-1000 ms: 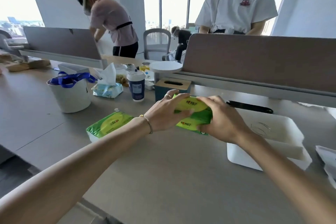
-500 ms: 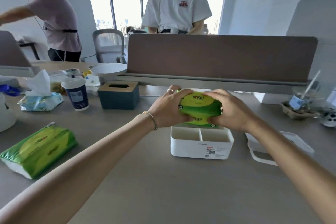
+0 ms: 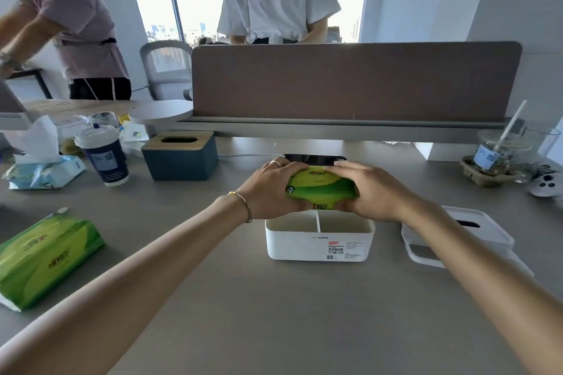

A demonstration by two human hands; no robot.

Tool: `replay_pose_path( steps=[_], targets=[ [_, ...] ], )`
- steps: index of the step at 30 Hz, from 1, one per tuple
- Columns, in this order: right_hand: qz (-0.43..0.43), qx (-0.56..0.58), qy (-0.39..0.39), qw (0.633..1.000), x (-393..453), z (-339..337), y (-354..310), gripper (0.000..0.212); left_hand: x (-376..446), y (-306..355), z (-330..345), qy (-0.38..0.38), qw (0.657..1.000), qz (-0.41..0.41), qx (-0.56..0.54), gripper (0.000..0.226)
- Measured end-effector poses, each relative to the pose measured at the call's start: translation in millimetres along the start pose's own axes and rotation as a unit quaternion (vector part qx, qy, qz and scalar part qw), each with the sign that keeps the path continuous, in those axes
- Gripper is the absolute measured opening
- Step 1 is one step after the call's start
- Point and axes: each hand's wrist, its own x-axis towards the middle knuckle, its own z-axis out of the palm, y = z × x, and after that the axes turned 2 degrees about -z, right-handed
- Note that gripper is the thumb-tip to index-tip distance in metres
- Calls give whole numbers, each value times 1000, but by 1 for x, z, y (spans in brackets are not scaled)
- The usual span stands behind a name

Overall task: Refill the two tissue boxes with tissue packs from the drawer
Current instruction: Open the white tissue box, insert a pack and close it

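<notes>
A green tissue pack (image 3: 321,187) is squeezed between my left hand (image 3: 268,189) and my right hand (image 3: 373,192), held right over the rear part of the open white tissue box (image 3: 320,245). That box shows two empty front compartments. Its white lid (image 3: 457,231) lies on the desk to the right. A second green tissue pack (image 3: 45,256) lies flat at the desk's left edge. A dark blue tissue box with a wooden lid (image 3: 181,154) stands behind and to the left.
A paper cup (image 3: 103,155), an open blue wipes pack (image 3: 42,167) and clutter sit at the back left. A glass with a straw (image 3: 499,149) stands at the back right. A brown desk divider (image 3: 350,82) runs behind, with two people beyond it.
The view has swung right, centring the white box. Both hands have carried the green pack over the box and lowered it slightly toward the opening.
</notes>
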Motion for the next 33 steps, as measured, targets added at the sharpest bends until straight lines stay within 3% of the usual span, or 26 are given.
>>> replay_pose_path(
  steps=[5,8,12,17,23,28,33],
  targets=[
    [-15,-94,-6,995,-3,4,0,80,-2,5,1,0,1000,-9,26,81],
    [-23,-80,22,996,-11,-5,0,77,-2,17,0,10,999,0,49,83],
    [-21,-55,68,996,-36,-26,13,68,5,51,3,36,997,45,59,78],
    [43,-55,97,993,-90,-55,54,51,22,116,24,48,990,126,41,65],
    [119,-75,68,988,-154,-56,112,42,51,183,71,-51,985,166,21,50],
    [156,-67,44,984,-181,-49,132,42,74,207,106,-183,971,134,78,61],
    [164,-53,37,984,-187,-45,143,43,85,211,123,-187,970,127,86,49]
  ],
)
